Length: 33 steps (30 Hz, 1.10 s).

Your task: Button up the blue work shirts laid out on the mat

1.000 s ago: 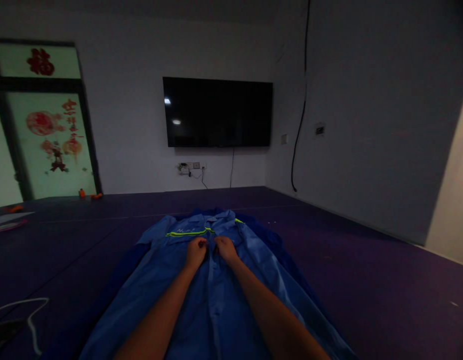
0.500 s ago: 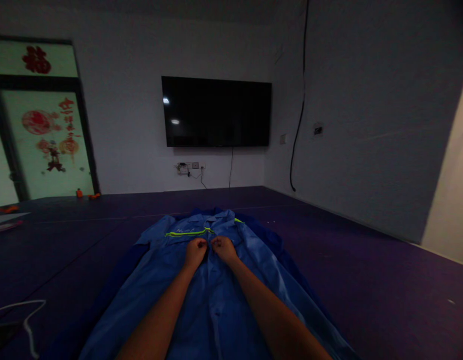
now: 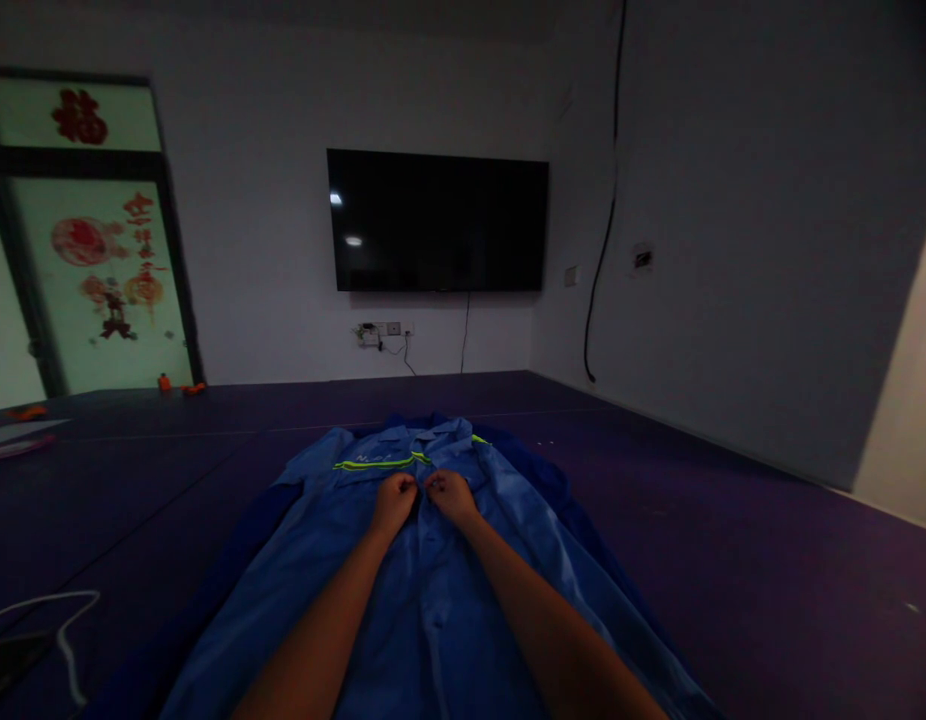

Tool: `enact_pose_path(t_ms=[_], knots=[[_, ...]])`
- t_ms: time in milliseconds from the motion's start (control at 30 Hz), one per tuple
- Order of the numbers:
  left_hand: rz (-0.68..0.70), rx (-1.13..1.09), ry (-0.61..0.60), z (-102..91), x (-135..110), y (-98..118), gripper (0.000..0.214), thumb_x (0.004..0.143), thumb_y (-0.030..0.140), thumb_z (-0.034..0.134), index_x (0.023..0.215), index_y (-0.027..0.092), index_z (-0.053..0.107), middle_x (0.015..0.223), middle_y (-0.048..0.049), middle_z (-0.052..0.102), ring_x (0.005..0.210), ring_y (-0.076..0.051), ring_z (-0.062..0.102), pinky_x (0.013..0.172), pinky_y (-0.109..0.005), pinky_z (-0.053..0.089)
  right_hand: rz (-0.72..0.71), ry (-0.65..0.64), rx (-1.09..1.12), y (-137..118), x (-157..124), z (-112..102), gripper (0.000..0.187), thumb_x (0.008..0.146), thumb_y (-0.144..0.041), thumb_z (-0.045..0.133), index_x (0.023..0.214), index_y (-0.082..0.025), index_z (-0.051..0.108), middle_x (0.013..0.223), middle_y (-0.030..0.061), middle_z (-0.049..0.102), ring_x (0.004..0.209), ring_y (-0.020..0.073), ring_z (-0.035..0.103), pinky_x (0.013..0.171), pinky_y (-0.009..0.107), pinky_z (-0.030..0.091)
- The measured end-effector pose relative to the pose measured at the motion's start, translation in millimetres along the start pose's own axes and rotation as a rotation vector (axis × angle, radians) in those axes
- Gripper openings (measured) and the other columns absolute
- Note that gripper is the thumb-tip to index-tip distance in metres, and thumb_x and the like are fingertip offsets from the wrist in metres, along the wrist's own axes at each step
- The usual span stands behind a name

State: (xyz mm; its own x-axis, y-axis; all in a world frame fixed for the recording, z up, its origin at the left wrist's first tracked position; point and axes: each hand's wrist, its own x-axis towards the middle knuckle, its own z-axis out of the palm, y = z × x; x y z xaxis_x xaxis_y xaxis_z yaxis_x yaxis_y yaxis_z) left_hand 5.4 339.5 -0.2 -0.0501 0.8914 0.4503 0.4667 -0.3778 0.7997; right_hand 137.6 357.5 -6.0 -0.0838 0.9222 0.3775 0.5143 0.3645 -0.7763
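A light blue work shirt (image 3: 343,560) with a yellow-green reflective stripe across the chest lies flat on the dark purple floor mat (image 3: 733,560), collar away from me. My left hand (image 3: 394,497) and my right hand (image 3: 449,493) sit side by side on the shirt's front placket just below the stripe. Both have their fingers curled and pinched on the fabric edges there, knuckles nearly touching. A darker blue garment (image 3: 560,490) shows under the shirt along its edges.
A black TV (image 3: 437,221) hangs on the far wall above a socket with cables. A glass door with red decorations (image 3: 95,270) stands at the left. A white cable (image 3: 50,620) lies on the mat at lower left. Small orange items rest near the door.
My hands have stayed on the same spot of the placket, the fingertips drawing slightly closer together. The view shifted a little.
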Motion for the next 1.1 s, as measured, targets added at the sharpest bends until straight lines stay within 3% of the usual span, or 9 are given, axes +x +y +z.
enact_pose_path(t_ms=[367,633,1100], knots=[[-0.013,-0.044,-0.016,0.4,0.4,-1.7,0.018,0.072,0.021,0.046,0.065,0.016,0.062,0.056,0.0007,0.060,0.059,-0.013,0.057,0.058,-0.022,0.042,-0.026,-0.012,-0.030,-0.5,-1.1,-1.7,0.018,0.071,-0.013,0.049,0.077,-0.016,0.066,0.064,0.0019,0.064,0.058,0.0127,0.057,0.053,0.019,0.038],[0.004,-0.099,-0.039,-0.4,-1.5,4.0,0.034,0.073,0.045,0.049,0.057,0.016,0.055,0.050,0.0013,0.054,0.055,-0.013,0.053,0.055,-0.022,0.039,-0.030,-0.019,-0.026,1.7,0.1,0.6,0.015,0.072,-0.017,0.050,0.074,-0.015,0.064,0.061,0.0019,0.062,0.053,0.0119,0.054,0.048,0.019,0.035],[0.036,-0.015,-0.027,-0.4,-0.2,0.4,0.018,0.073,0.022,0.045,0.058,0.016,0.053,0.053,0.0026,0.051,0.058,-0.012,0.052,0.058,-0.021,0.037,-0.046,-0.025,-0.058,0.2,-1.5,0.0,0.011,0.070,-0.024,0.057,0.072,-0.016,0.064,0.060,0.0002,0.062,0.053,0.0109,0.054,0.046,0.018,0.033]])
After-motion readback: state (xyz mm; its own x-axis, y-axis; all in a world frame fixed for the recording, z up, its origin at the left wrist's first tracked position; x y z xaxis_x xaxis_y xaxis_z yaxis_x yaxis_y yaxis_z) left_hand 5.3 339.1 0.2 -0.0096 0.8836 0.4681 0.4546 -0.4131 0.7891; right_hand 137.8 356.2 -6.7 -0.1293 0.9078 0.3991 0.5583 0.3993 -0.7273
